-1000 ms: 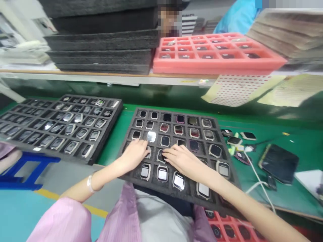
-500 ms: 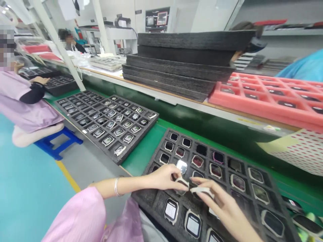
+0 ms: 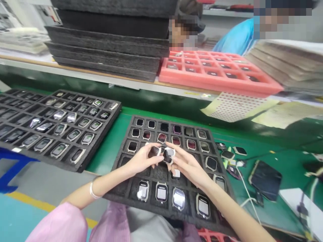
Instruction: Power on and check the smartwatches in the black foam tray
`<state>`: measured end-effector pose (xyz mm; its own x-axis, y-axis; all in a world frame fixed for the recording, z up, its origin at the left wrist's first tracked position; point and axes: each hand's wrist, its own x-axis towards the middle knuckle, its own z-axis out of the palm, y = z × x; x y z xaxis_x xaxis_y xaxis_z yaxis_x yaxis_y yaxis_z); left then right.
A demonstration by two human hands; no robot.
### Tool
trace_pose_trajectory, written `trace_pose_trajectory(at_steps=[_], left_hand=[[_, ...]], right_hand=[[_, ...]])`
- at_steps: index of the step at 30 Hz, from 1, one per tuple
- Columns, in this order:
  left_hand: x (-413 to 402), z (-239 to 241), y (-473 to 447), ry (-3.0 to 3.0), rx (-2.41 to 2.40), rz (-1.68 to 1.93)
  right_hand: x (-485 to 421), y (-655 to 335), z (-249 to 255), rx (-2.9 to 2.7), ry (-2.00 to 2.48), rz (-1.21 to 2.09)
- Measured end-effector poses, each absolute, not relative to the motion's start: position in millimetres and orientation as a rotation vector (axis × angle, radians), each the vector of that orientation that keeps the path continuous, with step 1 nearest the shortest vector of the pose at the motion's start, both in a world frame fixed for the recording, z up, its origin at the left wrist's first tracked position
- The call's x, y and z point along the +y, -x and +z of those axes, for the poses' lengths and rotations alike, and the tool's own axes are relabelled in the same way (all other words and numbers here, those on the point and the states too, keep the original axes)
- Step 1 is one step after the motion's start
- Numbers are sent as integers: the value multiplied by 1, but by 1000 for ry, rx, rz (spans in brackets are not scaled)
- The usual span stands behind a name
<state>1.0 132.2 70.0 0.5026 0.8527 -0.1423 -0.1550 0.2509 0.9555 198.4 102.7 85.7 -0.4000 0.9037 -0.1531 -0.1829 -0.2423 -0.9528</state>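
Observation:
Over the middle of a black foam tray (image 3: 161, 210), my left hand (image 3: 143, 158) pinches a smartwatch case (image 3: 154, 152) with a dark screen. Close beside it, my right hand (image 3: 185, 163) grips a second watch case (image 3: 168, 155), pale-framed and turned face up. The two cases nearly touch; whether they do I cannot tell. Around my hands, the tray's compartments hold many square watch cases. Those in the near row, such as this lit watch (image 3: 161, 192), show white screens, while the far rows are dark. My forearms and fingers hide some compartments.
Another foam tray of watches (image 3: 101, 148) lies to the left. Black foam trays (image 3: 106, 50) are stacked on the shelf beside a pink tray (image 3: 214, 85). On the right are loose watches (image 3: 227, 154), a dark tablet-like slab (image 3: 265, 179) and white cables. Co-workers sit beyond.
My view has swung to the right, showing the green bench's right side. My hands have brought the two watch cases side by side, and the right one now faces up.

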Motion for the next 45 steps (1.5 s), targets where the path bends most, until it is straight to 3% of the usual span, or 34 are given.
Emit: trace_pose_trajectory(at_steps=[11, 45], left_hand=[[117, 59, 3, -1664, 964, 858], [120, 60, 9, -1652, 984, 878]], right_hand=[[98, -200, 79, -1109, 854, 1948], [92, -194, 78, -1125, 988, 1849]])
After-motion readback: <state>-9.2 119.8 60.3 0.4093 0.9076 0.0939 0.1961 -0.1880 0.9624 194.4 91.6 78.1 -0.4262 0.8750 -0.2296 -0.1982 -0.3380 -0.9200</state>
